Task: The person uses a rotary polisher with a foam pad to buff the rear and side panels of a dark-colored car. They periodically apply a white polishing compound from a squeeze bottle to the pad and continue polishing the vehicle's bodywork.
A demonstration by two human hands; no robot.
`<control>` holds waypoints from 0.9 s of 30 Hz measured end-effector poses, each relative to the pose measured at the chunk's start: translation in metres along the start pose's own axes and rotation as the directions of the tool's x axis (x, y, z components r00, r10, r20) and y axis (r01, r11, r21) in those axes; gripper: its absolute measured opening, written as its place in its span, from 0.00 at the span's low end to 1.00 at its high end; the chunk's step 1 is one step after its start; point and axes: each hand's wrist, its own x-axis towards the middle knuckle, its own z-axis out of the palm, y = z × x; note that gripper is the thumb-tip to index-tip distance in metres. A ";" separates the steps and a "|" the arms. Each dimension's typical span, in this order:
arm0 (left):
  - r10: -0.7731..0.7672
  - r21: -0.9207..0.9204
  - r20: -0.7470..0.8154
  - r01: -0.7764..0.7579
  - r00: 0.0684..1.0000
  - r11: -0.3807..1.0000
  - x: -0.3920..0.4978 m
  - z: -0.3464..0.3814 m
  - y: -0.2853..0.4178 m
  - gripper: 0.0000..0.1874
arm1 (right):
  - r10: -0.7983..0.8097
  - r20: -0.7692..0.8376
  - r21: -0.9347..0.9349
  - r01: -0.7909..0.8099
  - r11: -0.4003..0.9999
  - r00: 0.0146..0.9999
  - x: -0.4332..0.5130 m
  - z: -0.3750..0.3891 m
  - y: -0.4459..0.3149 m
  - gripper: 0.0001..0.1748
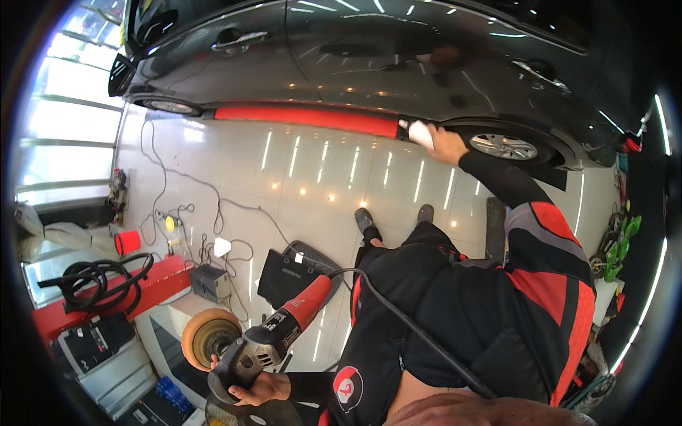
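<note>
My left hand [258, 387] grips the head of a red and black corded rotary polisher [272, 333]. Its orange foam pad [210, 339] faces left, away from my body, and the cord runs across my chest towards my shoulder. Stretched out to the right, my right hand [448, 146] holds a small white bottle [421, 134], slightly blurred. The bottle's narrow tip points at the end of a red strip [309, 118] along the lower sill of a dark car [362, 64]; whether it touches cannot be told. The rear wheel [503, 146] is just beyond that hand.
Grey cables [218, 194] loop over the glossy tiled floor [330, 175]. Black mats [282, 274] lie left of my feet. A red bench [165, 277] carries a coiled black hose [101, 287]. Near it stands a red bucket [127, 243]. A green toy vehicle [620, 250] is at the right.
</note>
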 end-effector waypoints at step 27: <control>-0.036 -0.329 0.365 0.165 0.930 0.930 -0.008 0.185 -0.002 0.34 | -0.068 -0.368 0.096 0.111 0.989 0.927 -0.233 -0.281 0.066 0.47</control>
